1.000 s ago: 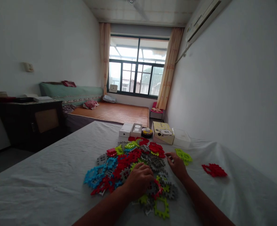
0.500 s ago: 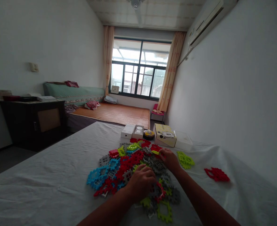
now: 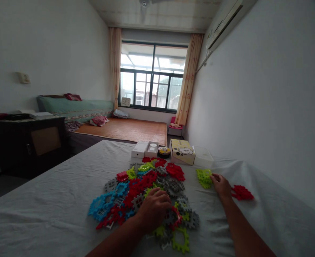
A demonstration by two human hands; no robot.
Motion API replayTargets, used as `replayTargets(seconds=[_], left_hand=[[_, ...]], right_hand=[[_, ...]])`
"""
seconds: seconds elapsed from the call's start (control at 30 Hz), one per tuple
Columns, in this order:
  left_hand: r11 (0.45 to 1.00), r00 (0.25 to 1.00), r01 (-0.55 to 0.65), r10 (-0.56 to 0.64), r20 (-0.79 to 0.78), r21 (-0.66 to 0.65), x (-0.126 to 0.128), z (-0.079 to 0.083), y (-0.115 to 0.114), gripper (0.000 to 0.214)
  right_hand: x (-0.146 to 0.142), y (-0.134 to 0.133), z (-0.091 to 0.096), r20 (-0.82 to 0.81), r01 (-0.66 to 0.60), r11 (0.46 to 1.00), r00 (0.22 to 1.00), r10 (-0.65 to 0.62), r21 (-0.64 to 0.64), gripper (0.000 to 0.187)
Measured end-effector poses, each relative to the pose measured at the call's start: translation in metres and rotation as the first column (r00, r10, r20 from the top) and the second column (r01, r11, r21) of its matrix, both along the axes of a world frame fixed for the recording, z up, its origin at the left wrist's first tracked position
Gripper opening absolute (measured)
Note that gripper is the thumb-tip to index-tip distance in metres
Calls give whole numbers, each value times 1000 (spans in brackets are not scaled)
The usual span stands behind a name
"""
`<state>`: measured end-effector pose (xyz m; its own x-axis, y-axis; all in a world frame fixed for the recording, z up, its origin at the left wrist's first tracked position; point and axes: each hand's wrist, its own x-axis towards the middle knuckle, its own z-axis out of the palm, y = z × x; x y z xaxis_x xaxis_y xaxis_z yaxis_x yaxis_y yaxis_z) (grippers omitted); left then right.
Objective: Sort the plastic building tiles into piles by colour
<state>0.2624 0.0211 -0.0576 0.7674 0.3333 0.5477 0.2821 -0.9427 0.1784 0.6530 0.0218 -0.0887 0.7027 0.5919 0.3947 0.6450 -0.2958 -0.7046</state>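
Note:
A heap of flat toothed plastic tiles [image 3: 146, 185] in red, blue, grey and lime lies on a table covered by a white cloth [image 3: 52, 207]. My left hand [image 3: 154, 208] rests curled on the near side of the heap, over grey and red pieces; what its fingers hold is hidden. My right hand [image 3: 221, 185] reaches to the right of the heap. It lies between a small group of lime tiles [image 3: 204, 177] and a separate red tile [image 3: 241, 192], with its fingertips at the lime ones. Its fingers are bent and partly hidden.
At the table's far edge stand a white box [image 3: 140, 150], a round black tin [image 3: 164, 151], a yellow carton [image 3: 182, 151] and a clear container [image 3: 204, 157]. A white wall runs along the right. Beyond are a bed, a dark cabinet [image 3: 26, 142] and a window.
My right hand has left the middle of the heap and moved right, to the lime tiles beside the lone red tile. My left hand has stayed on the heap.

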Motion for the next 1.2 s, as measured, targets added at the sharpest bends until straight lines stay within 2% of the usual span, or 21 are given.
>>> replayTargets(seconds=[0.17, 0.3, 0.4, 0.5, 0.57, 0.63, 0.7, 0.8, 0.9, 0.97, 1.1, 1.17, 1.2], left_hand=[[1000, 1000, 12, -13, 28, 4, -2, 5, -1, 19], [1000, 999, 18, -18, 26, -1, -2, 5, 0, 19], [1000, 999, 22, -22, 23, -8, -2, 4, 1, 20], [999, 999, 36, -36, 18, -18, -3, 7, -2, 21], [995, 995, 97, -97, -2, -25, -2, 11, -8, 23], [981, 981, 190, -191, -39, -35, -1, 15, -16, 23], [959, 956, 278, -282, -86, -50, 0, 19, -26, 21], [925, 909, 377, -381, -169, -58, 2, 23, -36, 33], [913, 882, 403, -405, -242, -59, 2, 24, -39, 38], [927, 891, 370, -374, -259, -64, 2, 22, -37, 35], [958, 922, 282, -286, -261, -53, -1, 19, -30, 30], [965, 931, 256, -260, -258, -47, -2, 19, -28, 26], [967, 933, 251, -254, -255, -46, -3, 19, -27, 24]], right_hand=[[-2, 1, -4, 73, 98, 995, 993, -96, -14, 42], [-5, 0, -6, 92, 123, 991, 989, -119, -46, 33], [-8, 0, -6, 99, 101, 994, 990, -96, -43, 29], [-15, 2, -2, 121, 71, 997, 990, -70, -8, 35], [-26, 5, 3, 146, 25, 999, 989, -28, 25, 37], [-44, 9, 9, 165, -104, 994, 982, 97, 35, 34], [-68, 12, 15, 148, -327, 945, 935, 322, 11, 31], [-103, 12, 20, 76, -633, 773, 769, 634, -38, 30], [-126, 8, 23, 43, -762, 639, 638, 769, -108, 31], [-135, 3, 24, 69, -802, 575, 572, 818, -164, 36], [-146, -2, 27, 138, -828, 510, 491, 860, -231, 37], [-146, 1, 27, 153, -819, 526, 504, 850, -228, 33], [-143, 4, 26, 175, -795, 568, 541, 823, -214, 32]])
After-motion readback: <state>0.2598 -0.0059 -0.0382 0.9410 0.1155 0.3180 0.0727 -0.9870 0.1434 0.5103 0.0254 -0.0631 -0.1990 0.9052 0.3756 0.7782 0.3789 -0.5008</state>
